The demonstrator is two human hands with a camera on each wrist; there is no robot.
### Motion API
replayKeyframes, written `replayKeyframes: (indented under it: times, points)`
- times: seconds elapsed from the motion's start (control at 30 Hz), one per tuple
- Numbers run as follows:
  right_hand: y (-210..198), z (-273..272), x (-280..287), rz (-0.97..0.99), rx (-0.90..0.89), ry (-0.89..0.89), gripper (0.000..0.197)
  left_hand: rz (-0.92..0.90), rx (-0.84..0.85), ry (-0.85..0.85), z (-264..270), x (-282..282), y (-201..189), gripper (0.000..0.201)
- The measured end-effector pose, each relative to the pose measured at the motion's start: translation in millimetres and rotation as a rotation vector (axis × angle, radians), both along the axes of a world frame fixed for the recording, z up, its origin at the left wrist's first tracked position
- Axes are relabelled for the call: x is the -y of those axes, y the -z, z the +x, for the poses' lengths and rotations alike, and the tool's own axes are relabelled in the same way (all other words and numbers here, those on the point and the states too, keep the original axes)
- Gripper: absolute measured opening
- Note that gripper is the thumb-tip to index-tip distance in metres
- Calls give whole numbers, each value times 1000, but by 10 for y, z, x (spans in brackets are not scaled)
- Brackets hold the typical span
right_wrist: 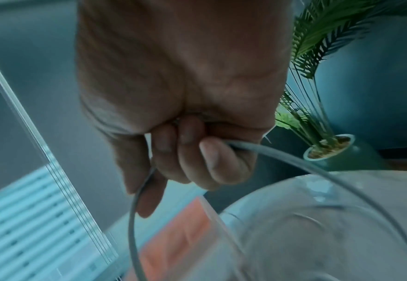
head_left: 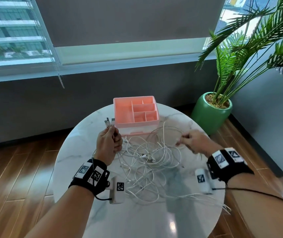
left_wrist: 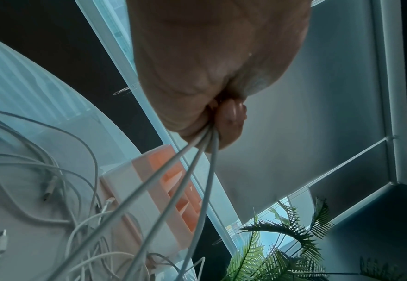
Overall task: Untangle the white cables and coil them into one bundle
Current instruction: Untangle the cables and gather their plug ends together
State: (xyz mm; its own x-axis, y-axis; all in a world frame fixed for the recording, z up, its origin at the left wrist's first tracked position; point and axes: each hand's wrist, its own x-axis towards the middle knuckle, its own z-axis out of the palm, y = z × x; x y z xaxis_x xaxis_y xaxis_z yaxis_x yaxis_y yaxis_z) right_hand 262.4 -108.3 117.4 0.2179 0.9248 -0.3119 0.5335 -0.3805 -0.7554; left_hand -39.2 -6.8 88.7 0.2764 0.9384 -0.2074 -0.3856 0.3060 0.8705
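On the round marble bench [head_left: 85, 152] a loose tangle of white cables [head_left: 147, 162] sprawls across the middle, its loops overlapping one another and trailing out toward the near right edge. The left hand [head_left: 109, 143] is raised over the left part of the bench with its grip curled tight around several cable ends; three plugs [head_left: 109, 122] stick up out of the top of the fist, and in the left wrist view three strands [left_wrist: 197, 171] run taut from the closed fingers [left_wrist: 231, 116] down into the tangle. The right hand [head_left: 192, 140] is lifted over the right part of the bench, its grip pinching a single cable [right_wrist: 135, 218] between thumb and curled fingers [right_wrist: 212, 161]; that strand arcs out on both sides of the hand in the right wrist view, which is blurred. A pink organizer tray [head_left: 120, 110] with several compartments sits at the far edge of the bench, just behind the tangle, with some cable loops lying against its front wall. Both wrists wear black straps with printed markers. Beyond the far right of the bench a palm-like plant stands in a green pot [head_left: 209, 117] on the wooden floor.
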Motion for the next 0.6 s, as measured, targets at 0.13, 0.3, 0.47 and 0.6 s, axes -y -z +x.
replayKeyframes:
  times: [0.13,0.3,0.47,0.6]
  points:
    - [-547,-189,-215,297,-242,96,22,-13,7,28,127,32,-9,37]
    - [-588,-706,-302,424,-438,27,13,-88,103,59,251,79,-67,29]
    - [-175,-1152,-189,300,-422,-211,8,-98,83,94,334,85,-131,37]
    - [57,-1341,-72,242,-481,-255,9,-63,65,57,318,36,-143,25]
